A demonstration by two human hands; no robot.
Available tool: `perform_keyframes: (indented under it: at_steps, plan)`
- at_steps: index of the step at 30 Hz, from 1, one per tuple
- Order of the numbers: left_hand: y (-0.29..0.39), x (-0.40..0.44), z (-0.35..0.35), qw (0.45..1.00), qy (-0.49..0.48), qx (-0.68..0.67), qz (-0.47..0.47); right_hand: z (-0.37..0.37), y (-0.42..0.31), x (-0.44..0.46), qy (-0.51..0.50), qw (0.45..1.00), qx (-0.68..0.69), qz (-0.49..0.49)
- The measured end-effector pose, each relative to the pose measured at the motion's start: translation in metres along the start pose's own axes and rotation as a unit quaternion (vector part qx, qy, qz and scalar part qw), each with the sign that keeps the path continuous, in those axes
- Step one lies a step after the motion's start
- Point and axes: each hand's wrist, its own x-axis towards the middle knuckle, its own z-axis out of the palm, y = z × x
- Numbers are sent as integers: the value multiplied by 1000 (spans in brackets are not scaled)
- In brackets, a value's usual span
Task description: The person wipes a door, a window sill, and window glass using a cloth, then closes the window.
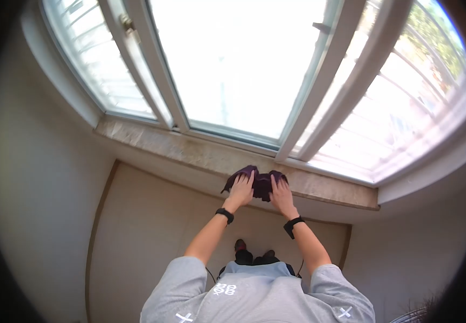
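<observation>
Two hands bear on one dark purple cloth (263, 188), which lies bunched beneath and between them at the front edge of the stone-look windowsill (190, 152). Left hand (241, 189): palm down, fingers extended nearly straight and laid on the cloth's left portion; part of the fabric shows beyond the fingertips and to the outer side of the hand. Right hand (282, 195): palm down, fingers likewise extended and a little spread, laid on the cloth's right portion. Whether either thumb pinches the fabric cannot be told, as the undersides are hidden. A black wristband (225, 215) sits behind the left hand; a black wrist device (291, 226) sits behind the right hand. Ahead of both hands, past the windowsill, stands the bright window pane (227, 70). A window handle (127, 23) is mounted on the frame well ahead and to the left of the left hand. Behind both hands, the shoes (240, 245) rest on the beige floor (152, 215), with the grey T-shirt (265, 293) nearer the camera
</observation>
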Motion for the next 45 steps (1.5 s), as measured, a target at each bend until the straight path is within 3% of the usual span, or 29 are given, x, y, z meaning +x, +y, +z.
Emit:
perform_keyframes:
  at_steps: [4,8,14,18,21,25,35,41,45]
  plan:
    - [80,17,33,988,-70,-44,128,-6,43,-41,33,994,-105,27]
    - [137,50,68,965,-102,-110,213,-27,92,-93,55,983,-105,139]
    - [188,90,69,938,-239,-121,222,-54,169,-148,6,944,-81,321]
    - [217,91,90,938,-209,-79,265,-66,211,-191,38,922,-75,379]
    - [236,93,103,940,-154,-25,304,-72,235,-202,83,921,-61,374]
    - [269,95,117,935,-151,56,317,-74,273,-208,112,918,-71,374]
    - [366,162,169,922,-105,65,367,-94,379,-241,150,898,-57,410]
    - [415,194,203,929,-115,75,344,-103,396,-255,170,907,-36,384]
    - [414,194,210,933,-57,62,349,-88,402,-257,224,906,-23,357]
